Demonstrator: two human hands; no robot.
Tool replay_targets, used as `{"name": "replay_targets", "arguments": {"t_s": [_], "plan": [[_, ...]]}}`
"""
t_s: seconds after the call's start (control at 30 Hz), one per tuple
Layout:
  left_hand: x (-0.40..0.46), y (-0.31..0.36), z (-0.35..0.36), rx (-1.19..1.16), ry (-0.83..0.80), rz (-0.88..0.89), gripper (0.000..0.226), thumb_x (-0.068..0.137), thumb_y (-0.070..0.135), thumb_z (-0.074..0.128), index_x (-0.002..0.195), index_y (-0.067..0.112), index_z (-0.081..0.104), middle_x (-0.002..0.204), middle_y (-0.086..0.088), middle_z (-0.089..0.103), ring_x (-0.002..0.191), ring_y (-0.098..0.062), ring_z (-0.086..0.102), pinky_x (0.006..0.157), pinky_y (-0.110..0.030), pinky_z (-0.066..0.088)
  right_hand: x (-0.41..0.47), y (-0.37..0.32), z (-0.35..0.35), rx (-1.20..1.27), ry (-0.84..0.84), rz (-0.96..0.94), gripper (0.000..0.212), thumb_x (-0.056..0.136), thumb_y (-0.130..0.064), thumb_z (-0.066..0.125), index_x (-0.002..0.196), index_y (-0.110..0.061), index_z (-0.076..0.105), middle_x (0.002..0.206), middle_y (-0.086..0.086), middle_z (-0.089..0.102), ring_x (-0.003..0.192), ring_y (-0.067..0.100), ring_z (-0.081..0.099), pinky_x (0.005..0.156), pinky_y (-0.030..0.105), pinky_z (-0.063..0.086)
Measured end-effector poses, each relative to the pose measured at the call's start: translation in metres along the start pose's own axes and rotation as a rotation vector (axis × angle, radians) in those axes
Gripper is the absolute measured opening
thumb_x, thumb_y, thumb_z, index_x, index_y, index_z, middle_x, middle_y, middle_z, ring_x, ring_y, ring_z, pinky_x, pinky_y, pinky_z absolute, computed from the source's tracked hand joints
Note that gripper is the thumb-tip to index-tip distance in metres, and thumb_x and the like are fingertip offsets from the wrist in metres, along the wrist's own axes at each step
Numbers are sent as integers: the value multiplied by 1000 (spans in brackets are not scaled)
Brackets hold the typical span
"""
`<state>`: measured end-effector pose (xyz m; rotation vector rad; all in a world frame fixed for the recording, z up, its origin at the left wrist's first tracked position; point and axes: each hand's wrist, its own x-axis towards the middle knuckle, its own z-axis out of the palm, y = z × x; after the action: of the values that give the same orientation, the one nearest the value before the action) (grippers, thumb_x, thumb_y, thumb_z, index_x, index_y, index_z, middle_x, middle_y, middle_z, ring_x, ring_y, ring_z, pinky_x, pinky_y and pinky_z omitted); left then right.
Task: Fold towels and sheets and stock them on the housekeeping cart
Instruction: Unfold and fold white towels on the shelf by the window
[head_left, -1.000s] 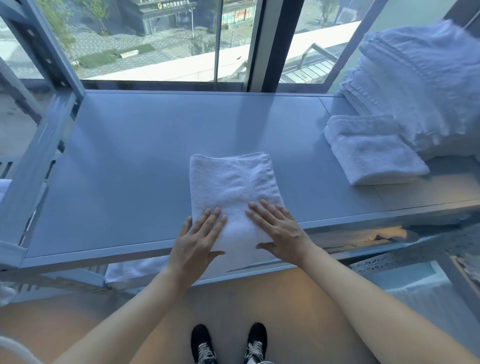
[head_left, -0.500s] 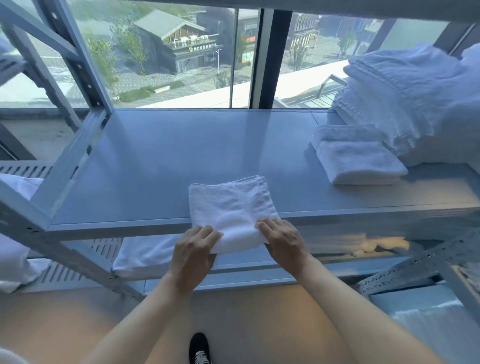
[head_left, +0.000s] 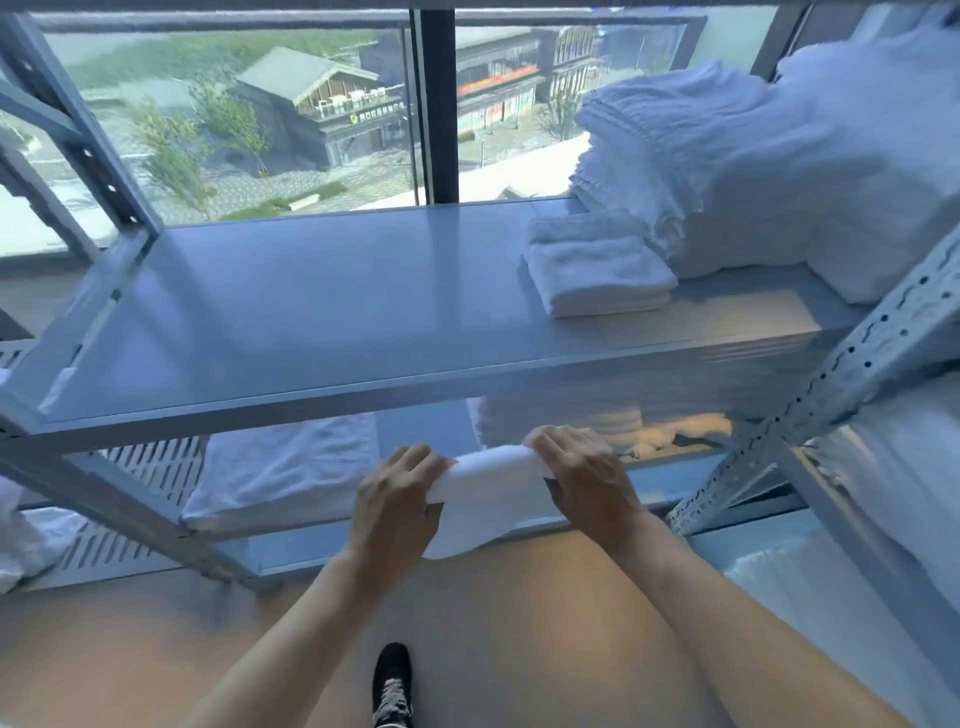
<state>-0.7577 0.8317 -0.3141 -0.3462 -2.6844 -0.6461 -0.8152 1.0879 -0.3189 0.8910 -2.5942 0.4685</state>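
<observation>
- Head view, hands: the left hand and right hand each pinch one end of a folded white towel, fingers curled over its top edge. The towel is held in the air in front of the rack, below the upper shelf and level with the lower shelf; its lower part hangs loose.
- Head view, surroundings: a folded towel stack lies on the upper shelf beside a large linen pile. Flat white linen lies on the lower shelf.
- Step in hand, as judged: stocking a folded towel, carried toward the lower shelf.
- Next move, as judged: slide the towel in under the upper shelf's front edge, set it flat beside the linen, then let go with both hands so the fold holds.
</observation>
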Motion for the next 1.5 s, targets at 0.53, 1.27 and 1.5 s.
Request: {"name": "replay_targets", "arguments": {"t_s": [0.53, 1.27, 1.5], "plan": [[50, -116, -39, -101, 107, -197, 38, 79, 4, 80, 111, 22, 69, 102, 8, 65, 85, -24, 65, 66, -35, 55, 153, -20, 49, -16, -68, -97, 38, 68, 4, 72, 103, -11, 68, 94, 4, 68, 80, 32, 64, 68, 39, 51], [196, -322, -46, -73, 168, -161, 48, 89, -6, 65, 133, 14, 64, 137, -6, 59, 123, -29, 56, 98, -39, 51, 383, -19, 157, -38, -7, 40, 48, 84, -6, 73, 130, -12, 63, 136, 5, 60, 122, 29, 57, 99, 45, 43], [198, -341, -28, -79, -84, -16, 59, 74, -22, 56, 114, 15, 78, 136, -9, 66, 132, -35, 58, 104, -51, 49, 346, -37, 201, 129, -281, 55, 38, 95, -23, 66, 132, -15, 62, 143, 4, 56, 129, 29, 54, 101, 47, 46]]}}
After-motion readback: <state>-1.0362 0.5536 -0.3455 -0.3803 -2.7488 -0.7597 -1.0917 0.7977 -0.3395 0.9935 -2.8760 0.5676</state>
